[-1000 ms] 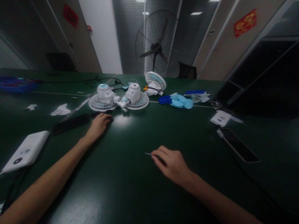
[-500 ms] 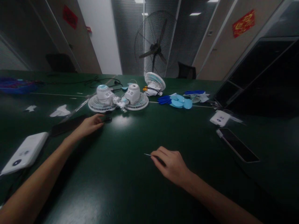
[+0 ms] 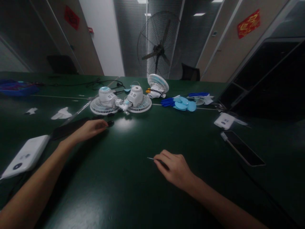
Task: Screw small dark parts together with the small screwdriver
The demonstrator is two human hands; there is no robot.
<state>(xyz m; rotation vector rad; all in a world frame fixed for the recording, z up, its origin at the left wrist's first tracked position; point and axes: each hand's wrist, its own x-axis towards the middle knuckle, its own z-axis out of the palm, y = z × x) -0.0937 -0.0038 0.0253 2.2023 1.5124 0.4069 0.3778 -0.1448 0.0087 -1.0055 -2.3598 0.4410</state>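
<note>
My right hand (image 3: pixel 175 168) is closed around a small screwdriver (image 3: pixel 151 158), its thin metal tip pointing left over the green table (image 3: pixel 128 190). Farther left, my left hand (image 3: pixel 94 128) has its fingertips pressed together at a small black object (image 3: pixel 110 123). Just beyond that hand, two white fan heads (image 3: pixel 105 97) (image 3: pixel 136 97) lie with their grilles down, side by side. A third white fan (image 3: pixel 158 86) rests behind them, its grille tilted up, with a dark cable around its base.
Light blue fan blades (image 3: pixel 184 104) and blue gloves (image 3: pixel 167 102) lie right of the fans. A phone (image 3: pixel 244 148) and a white device (image 3: pixel 224 121) are at the right. Another white device (image 3: pixel 26 156) sits at the left, near a dark flat object (image 3: pixel 69 128).
My left hand has moved slightly right and its fingers have closed in at the black object. My right hand and the screwdriver have stayed in place.
</note>
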